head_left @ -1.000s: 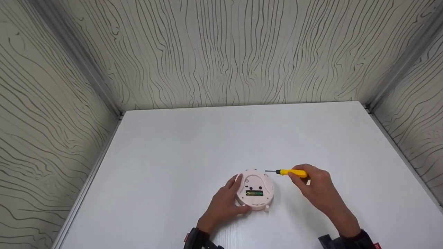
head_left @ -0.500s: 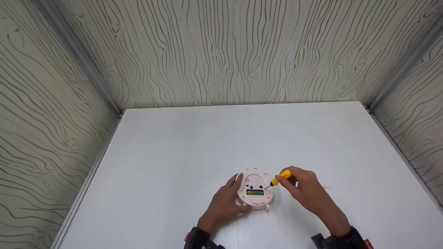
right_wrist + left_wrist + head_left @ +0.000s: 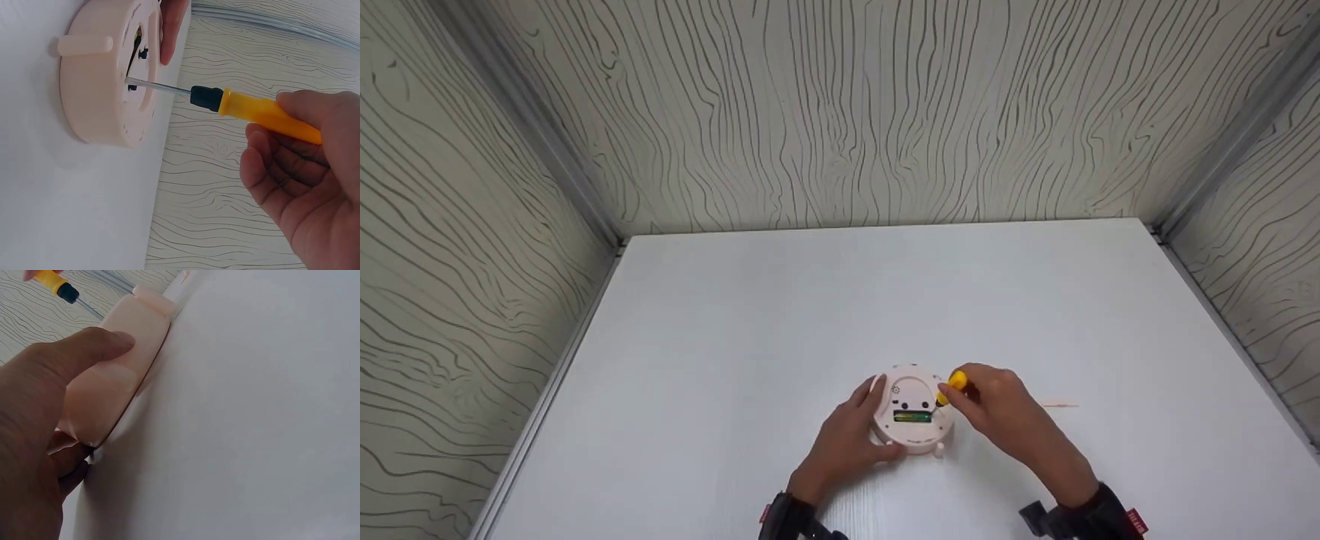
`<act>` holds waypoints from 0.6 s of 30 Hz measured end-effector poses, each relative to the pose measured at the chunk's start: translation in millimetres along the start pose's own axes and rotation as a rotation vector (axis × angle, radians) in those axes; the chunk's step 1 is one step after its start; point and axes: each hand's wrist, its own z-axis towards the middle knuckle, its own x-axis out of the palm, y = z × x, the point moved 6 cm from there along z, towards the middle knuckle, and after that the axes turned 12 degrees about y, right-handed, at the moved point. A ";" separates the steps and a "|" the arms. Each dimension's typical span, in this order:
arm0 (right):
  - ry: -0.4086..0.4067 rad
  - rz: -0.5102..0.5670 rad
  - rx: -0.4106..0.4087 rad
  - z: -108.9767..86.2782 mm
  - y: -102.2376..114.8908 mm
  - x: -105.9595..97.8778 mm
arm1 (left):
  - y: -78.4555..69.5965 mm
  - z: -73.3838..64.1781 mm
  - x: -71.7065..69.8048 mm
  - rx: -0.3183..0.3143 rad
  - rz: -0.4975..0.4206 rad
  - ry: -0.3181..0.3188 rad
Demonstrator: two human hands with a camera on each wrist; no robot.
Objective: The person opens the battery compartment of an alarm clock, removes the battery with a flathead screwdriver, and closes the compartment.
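A pale pink round clock (image 3: 916,437) lies on the white table with its back facing up. In its uncovered battery slot sits a green battery (image 3: 911,416). My left hand (image 3: 846,439) grips the clock's left side, thumb along the near rim and fingers on the far side. My right hand (image 3: 1001,409) holds a yellow-handled screwdriver (image 3: 253,107) between thumb and fingers. In the right wrist view, the metal shaft (image 3: 163,87) slants down to the clock's back, its tip at the end of the battery slot. A small peg-like foot (image 3: 84,45) sticks out from the clock's rim.
A thin pinkish strip (image 3: 1060,406) lies on the table right of my right hand; its kind cannot be made out. The white tabletop (image 3: 735,337) is bounded by wood-grain patterned panels (image 3: 840,112) at the back and sides.
My right hand has moved left with the screwdriver, from beside the clock to the battery slot, tilting the tip downward. The pinkish strip has come into sight. My left hand stays put.
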 end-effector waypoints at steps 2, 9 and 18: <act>0.019 -0.013 0.000 1.5 2.0 2.0 | 0.5 0.3 0.4 0.002 -0.004 0.003; 0.081 -0.074 0.018 6.1 7.0 6.3 | -0.1 1.0 -0.5 0.004 -0.012 0.011; 0.154 -0.112 -0.042 19.8 13.8 5.5 | -0.2 0.4 -1.0 0.004 -0.009 0.003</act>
